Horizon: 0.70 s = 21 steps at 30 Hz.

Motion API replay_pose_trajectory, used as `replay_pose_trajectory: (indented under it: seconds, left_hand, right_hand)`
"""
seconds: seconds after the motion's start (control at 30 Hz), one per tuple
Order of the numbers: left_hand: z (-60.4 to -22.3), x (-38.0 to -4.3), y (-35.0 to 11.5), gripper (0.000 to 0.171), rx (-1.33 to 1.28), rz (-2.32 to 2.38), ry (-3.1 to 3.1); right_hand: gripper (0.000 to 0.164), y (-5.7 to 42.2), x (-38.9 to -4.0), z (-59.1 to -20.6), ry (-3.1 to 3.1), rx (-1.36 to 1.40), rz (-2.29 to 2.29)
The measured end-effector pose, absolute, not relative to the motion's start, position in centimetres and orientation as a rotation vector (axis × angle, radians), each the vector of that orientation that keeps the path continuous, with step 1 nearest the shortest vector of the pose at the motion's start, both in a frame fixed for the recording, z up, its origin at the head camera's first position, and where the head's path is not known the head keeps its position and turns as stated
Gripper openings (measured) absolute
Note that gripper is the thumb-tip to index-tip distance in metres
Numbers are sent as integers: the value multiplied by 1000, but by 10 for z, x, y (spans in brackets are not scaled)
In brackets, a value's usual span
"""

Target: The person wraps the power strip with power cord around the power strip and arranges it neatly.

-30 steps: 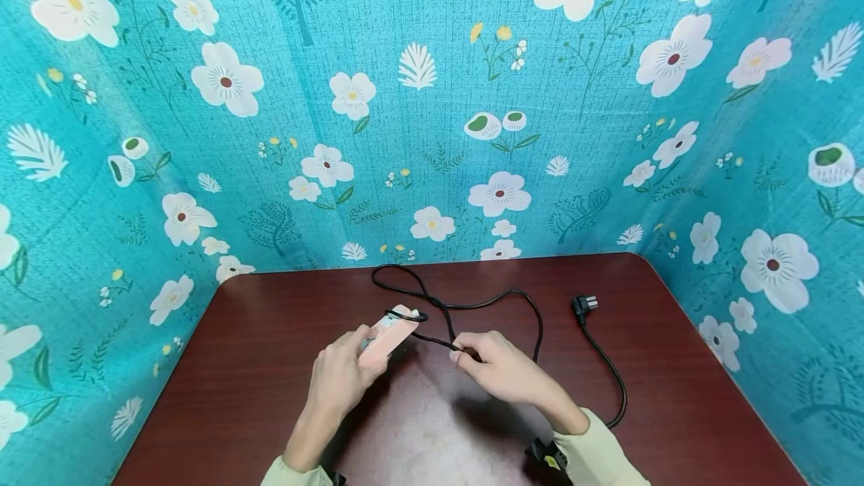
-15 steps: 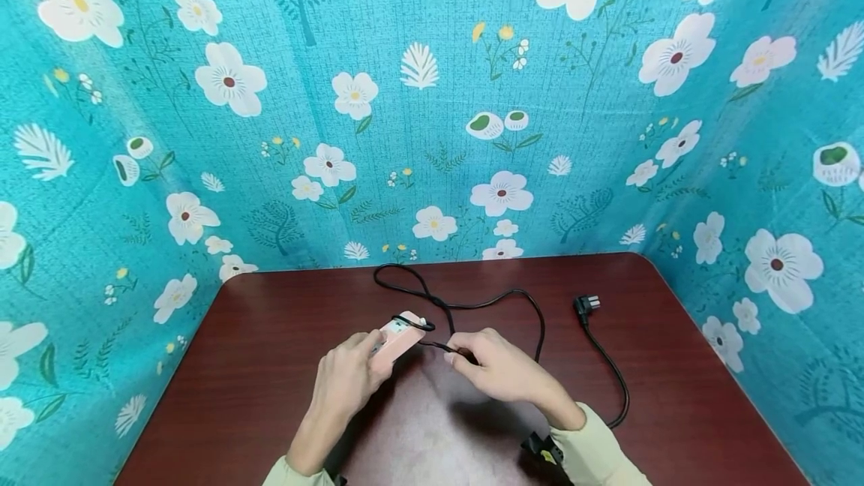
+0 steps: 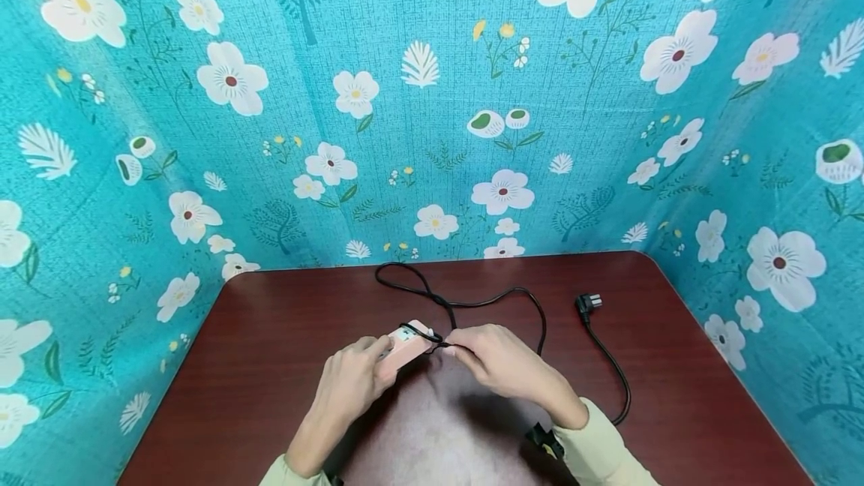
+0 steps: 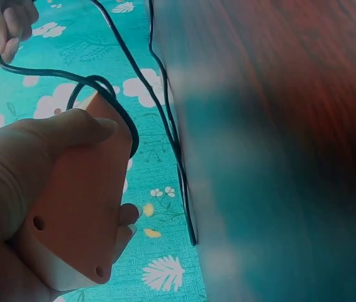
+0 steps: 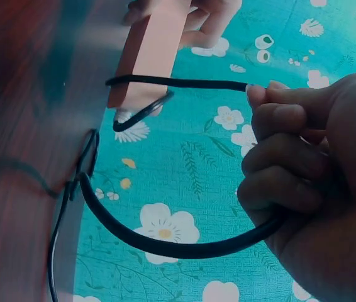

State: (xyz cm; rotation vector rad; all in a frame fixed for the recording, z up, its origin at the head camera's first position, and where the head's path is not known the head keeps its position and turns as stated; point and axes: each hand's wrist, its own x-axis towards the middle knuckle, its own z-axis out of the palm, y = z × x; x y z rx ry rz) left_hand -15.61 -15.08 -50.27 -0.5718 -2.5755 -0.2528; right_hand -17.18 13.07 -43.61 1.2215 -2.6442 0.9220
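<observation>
My left hand (image 3: 351,379) grips a pink power strip (image 3: 408,349) above the table, its thumb lying along one face in the left wrist view. A black power cord (image 5: 184,83) leaves the strip's end and bends back across its body. My right hand (image 3: 502,366) pinches this cord between thumb and forefinger, just right of the strip. Its other fingers curl round a further stretch of the cord, as the right wrist view shows. The rest of the cord loops over the table behind both hands, ending in a black plug (image 3: 587,304) with metal prongs at the right.
The dark red-brown table (image 3: 283,313) has a glossy top. A blue floral cloth (image 3: 432,133) hangs behind it and along both sides. The loose cord loop (image 3: 405,276) lies near the table's back edge.
The power strip has shifted slightly right and down in my left hand. My right hand has come closer to the strip, drawing the cord across its end.
</observation>
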Motion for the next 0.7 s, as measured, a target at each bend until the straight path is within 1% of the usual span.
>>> replay_pose_trajectory:
  seconds: [0.37,0.7]
  left_hand:
    - [-500,-155,-144,46,-644,-236,-2589]
    - [-504,-152,-134,44,-687,-235,-2604]
  right_hand:
    - [11,132,-175,-438,-2531,1210,847]
    - [15,135,-179,-439,-2531,1232,884]
